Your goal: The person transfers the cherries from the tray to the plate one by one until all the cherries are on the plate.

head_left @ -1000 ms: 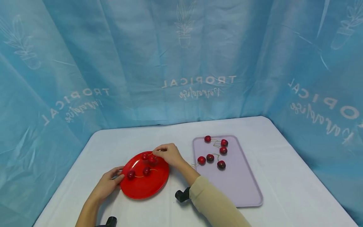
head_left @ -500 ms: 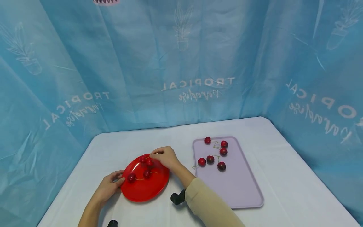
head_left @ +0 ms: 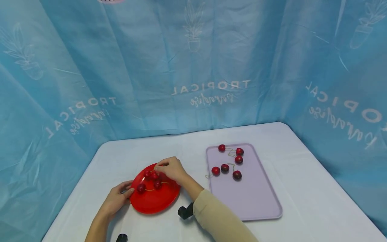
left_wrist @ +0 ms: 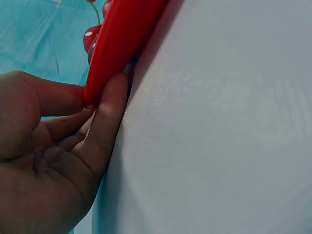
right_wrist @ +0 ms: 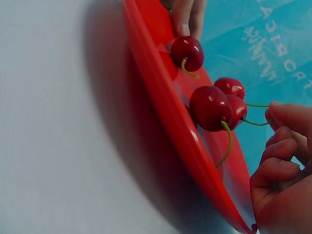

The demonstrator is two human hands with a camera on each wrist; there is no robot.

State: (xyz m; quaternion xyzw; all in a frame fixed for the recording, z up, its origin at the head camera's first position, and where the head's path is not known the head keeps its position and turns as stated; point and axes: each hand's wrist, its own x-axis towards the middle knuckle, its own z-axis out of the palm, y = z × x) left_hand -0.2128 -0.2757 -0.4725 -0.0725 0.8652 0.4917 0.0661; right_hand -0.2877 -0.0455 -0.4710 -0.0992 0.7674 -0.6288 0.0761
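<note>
A red plate [head_left: 154,201] lies on the white table with several red cherries [head_left: 157,184] on it. My left hand [head_left: 128,192] pinches the plate's left rim [left_wrist: 122,44], thumb on top and fingers [left_wrist: 105,126] underneath. Over the plate's far side, my right hand [head_left: 158,167] is curled, its fingertips pinching the green stem of a cherry [head_left: 155,175] that lies among the others. In the right wrist view the cherries [right_wrist: 209,105] sit close together on the plate [right_wrist: 165,112], with a stem running to my right fingers [right_wrist: 285,117].
A lilac tray [head_left: 254,198] lies to the right of the plate with several more stemmed cherries [head_left: 225,168] at its far end. Blue printed curtains enclose the table on three sides. Black wrist mounts [head_left: 185,211] show near my forearms.
My right hand has shifted a little to the left over the plate, bringing its cherry next to the others. My left hand has kept its hold on the rim.
</note>
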